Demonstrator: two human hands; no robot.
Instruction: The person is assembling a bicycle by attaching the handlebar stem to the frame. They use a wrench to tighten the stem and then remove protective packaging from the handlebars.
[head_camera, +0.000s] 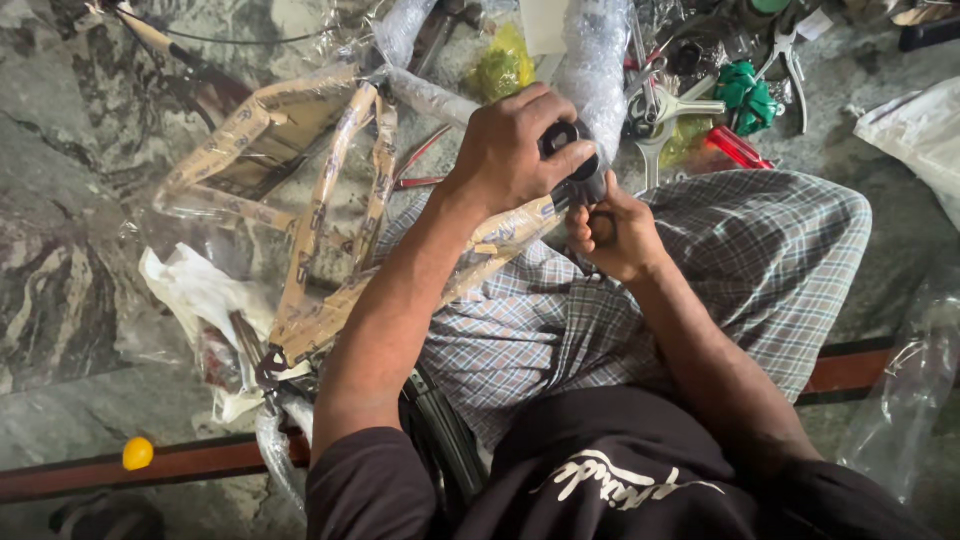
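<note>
Grey-veined marble floor (60, 270) is carrying everything here — no table in view. The person is sitting on it, lap covered in checked cloth (760, 260), with a dark red floor strip (200, 460) running under them.

Clutter is crowding the top edge: a silver three-way wrench (668, 112), pliers (790, 55), a red-handled tool (738, 147), a green crumpled rag (748, 95), a yellow-green bag (503, 62). Clear plastic wrap (595, 60) is bunching up just behind the hands. White plastic bags are lying at left (190, 290) and upper right (915, 125). A small yellow ball (138, 453) is sitting near the strip, well apart from the work.

The bicycle frame (320, 220) is lying tilted across the lap and floor, tubes wrapped in tan printed paper under clear film. Its near end is coming up to a black cylindrical part (572, 160) between the hands.

Left hand (515, 150) is coming over from above, grip closed on the top of the black part — fingers curled around it. Right hand (612, 235) is sitting just below, grip fisted tight on the same part's lower end, which is mostly hidden.
</note>
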